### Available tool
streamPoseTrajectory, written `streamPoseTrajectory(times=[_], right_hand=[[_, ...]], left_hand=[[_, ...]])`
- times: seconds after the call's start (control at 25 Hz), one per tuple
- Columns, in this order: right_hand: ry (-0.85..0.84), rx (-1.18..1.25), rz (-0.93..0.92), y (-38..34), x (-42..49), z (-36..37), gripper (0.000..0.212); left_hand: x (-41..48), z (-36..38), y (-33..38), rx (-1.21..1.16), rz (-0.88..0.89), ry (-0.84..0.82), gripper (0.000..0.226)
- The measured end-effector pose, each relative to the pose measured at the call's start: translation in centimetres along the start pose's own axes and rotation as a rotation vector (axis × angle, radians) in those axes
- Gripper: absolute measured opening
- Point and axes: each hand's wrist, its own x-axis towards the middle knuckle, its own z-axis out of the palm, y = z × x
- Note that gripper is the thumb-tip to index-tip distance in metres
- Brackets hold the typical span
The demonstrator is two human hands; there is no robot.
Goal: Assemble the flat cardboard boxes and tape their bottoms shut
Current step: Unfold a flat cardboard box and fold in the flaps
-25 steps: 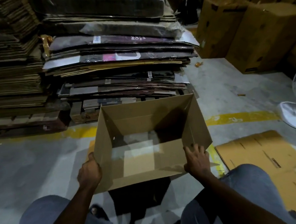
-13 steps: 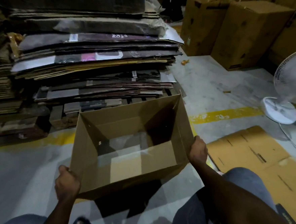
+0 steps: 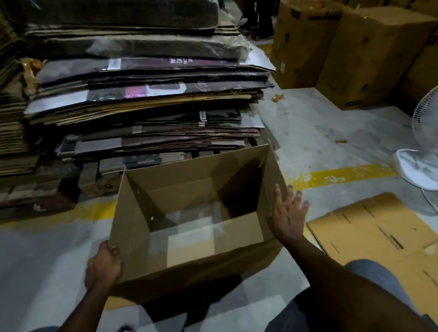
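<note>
Left hand (image 3: 102, 269) grips the open, upright box (image 3: 188, 188).

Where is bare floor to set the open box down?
Bare grey concrete floor lies left of the open brown cardboard box, nearer than the yellow floor line. Another patch lies past that line, between the pallet stack of flattened cartons and the standing brown cartons. Crowded right: flat tan cardboard sheet, white pedestal fan.
</note>
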Motion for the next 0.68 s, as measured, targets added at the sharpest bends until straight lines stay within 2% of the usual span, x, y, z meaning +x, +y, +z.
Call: streamPoseTrajectory(times=[0.16,0.32,0.48,0.68], right_hand=[[-0.002,0.018,-0.392,-10.1,4.3,-0.9,0.076],[-0.07,-0.035,-0.613,-20.1,8.5,1.7,0.07],[-0.117,-0.025,-0.621,-26.8,11.5,4.6,0.077],[-0.156,0.086,-0.506,-31.2,16.1,4.9,0.08]], left_hand=[[4.0,-0.5,1.5,-0.089,0.111,0.01,0.043],[7.2,-0.1,2.7,-0.152,0.204,0.022,0.051],[8.4,0.8,2.1,-0.144,0.179,0.059,0.067],[7.3,1.6,2.4,-0.285,0.232,0.144,0.067]])
